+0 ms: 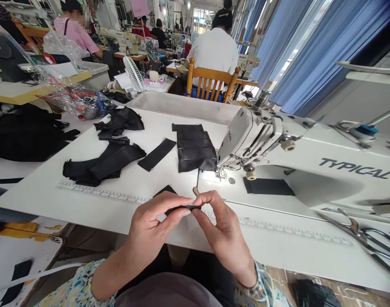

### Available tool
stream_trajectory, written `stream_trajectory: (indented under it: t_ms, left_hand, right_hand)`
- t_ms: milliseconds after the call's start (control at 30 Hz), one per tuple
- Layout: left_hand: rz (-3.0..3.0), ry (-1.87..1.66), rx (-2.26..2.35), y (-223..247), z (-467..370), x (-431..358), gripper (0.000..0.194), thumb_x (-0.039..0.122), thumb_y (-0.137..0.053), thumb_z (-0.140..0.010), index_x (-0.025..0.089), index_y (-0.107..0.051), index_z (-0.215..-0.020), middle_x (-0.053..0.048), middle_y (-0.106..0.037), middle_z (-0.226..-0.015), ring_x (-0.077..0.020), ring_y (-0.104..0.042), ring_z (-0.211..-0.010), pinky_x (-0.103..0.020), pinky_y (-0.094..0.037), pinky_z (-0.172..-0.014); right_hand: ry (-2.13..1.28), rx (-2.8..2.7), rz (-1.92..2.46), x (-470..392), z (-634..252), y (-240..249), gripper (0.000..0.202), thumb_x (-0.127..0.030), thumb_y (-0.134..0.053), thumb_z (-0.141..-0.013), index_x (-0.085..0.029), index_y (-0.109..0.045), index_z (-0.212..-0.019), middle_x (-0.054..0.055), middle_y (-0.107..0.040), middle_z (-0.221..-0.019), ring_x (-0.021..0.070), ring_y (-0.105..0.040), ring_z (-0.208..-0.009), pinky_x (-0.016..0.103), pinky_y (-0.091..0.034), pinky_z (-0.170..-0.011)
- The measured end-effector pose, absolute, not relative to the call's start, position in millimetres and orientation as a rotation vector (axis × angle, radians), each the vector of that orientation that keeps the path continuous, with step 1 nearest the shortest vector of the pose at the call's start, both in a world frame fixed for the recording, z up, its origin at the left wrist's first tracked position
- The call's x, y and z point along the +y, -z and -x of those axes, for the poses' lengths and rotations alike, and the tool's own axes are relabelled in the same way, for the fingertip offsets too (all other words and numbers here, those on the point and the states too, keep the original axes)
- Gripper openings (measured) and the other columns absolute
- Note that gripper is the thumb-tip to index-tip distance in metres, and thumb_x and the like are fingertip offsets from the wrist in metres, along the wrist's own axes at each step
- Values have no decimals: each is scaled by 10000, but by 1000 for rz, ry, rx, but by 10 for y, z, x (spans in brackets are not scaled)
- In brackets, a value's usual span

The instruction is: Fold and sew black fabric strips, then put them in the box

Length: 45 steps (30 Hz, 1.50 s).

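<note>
Between both hands is a small strip of black fabric (176,209), held above the table's front edge. My left hand (155,219) pinches its left part between thumb and fingers. At its right end my right hand (219,228) grips it with thumb and forefinger. The fingertips of the two hands nearly meet. Just beyond them lies a black fabric piece (165,190), partly hidden by my left hand. Past the hands stands a white sewing machine (246,140), with joined black fabric panels (195,147) lying beside its needle area.
Black fabric piles (102,162) and a single rectangle (158,154) lie on the left of the white table (86,209). Another black piece (268,186) rests under the machine arm. Scissors (364,236) lie at the right. Ahead, a person (214,51) sits on a wooden chair (211,79).
</note>
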<state>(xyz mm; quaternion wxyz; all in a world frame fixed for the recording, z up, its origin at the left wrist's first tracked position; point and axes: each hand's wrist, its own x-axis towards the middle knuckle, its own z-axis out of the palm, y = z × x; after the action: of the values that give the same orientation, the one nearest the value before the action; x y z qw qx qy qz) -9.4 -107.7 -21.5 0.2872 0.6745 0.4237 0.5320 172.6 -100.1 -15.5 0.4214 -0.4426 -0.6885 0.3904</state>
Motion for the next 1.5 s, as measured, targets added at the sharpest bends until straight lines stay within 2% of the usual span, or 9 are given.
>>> stream_trajectory:
  t_ms: [200, 500, 667, 867, 1033, 1233, 1400, 1500]
  left_hand:
    - [-1926, -1475, 1169, 239, 53, -1062, 258, 63, -683, -922, 260, -770, -1064, -1, -732, -931, -107, -684, -755, -197, -576, -645]
    - [-2017, -1475, 1236, 271, 30, -1099, 198, 33, -652, -935, 212, -706, -1003, 1, -701, -912, -85, -668, -766, -170, -544, -671]
    - [-2043, -1447, 1247, 271, 23, -1092, 177, 47, -615, -958, 216, -654, -990, 0, -677, -885, -106, -659, -787, -207, -535, -699]
    - [-2033, -1405, 1233, 213, 74, -1073, 134, 95, -660, -937, 214, -607, -902, -2, -663, -851, -126, -659, -792, -240, -539, -719]
    - [-1872, -1363, 1158, 186, 87, -1091, 171, 87, -628, -918, 208, -567, -814, -33, -697, -937, -145, -689, -861, -256, -559, -732]
    - [-1584, -1309, 1156, 193, 63, -1056, 178, 124, -669, -880, 202, -579, -747, -28, -702, -859, -162, -691, -848, -228, -546, -629]
    - [-1561, -1349, 1249, 179, 68, -1037, 157, 157, -733, -858, 201, -609, -772, -7, -690, -809, -142, -670, -784, -209, -542, -614]
    - [-1618, -1329, 1281, 156, 82, -1024, 64, 174, -736, -874, 215, -706, -912, 2, -684, -793, -121, -641, -698, -202, -528, -576]
  right_hand:
    - [-794, -1811, 1118, -1029, -1738, 162, 136, -164, -521, -1005, -253, -603, -1068, 45, -627, -1019, 212, -605, -988, 376, -505, -869]
    - [-658, -1896, 1071, -1049, -1724, 191, 155, -120, -509, -1014, -232, -596, -1079, 49, -619, -999, 209, -558, -973, 382, -495, -835]
    - [-640, -1913, 1073, -1049, -1737, 175, 137, -127, -498, -1019, -234, -581, -1041, 50, -612, -969, 216, -554, -941, 395, -492, -805]
    - [-667, -1901, 1103, -1030, -1766, 138, 112, -154, -513, -1017, -240, -567, -970, 36, -602, -921, 215, -556, -907, 392, -480, -798]
    - [-822, -1856, 1096, -1044, -1784, 104, 117, -206, -523, -1025, -246, -588, -935, 24, -605, -903, 200, -568, -873, 366, -482, -790]
    - [-1012, -1796, 1120, -987, -1799, 102, 143, -257, -535, -1028, -245, -596, -900, 3, -587, -873, 171, -564, -829, 317, -460, -757]
    - [-1028, -1778, 1139, -933, -1789, 108, 165, -282, -528, -1029, -244, -579, -878, -1, -564, -858, 168, -544, -814, 311, -443, -745]
    - [-1034, -1768, 1157, -914, -1784, 131, 167, -301, -528, -1028, -245, -585, -881, 4, -571, -867, 177, -548, -824, 318, -443, -756]
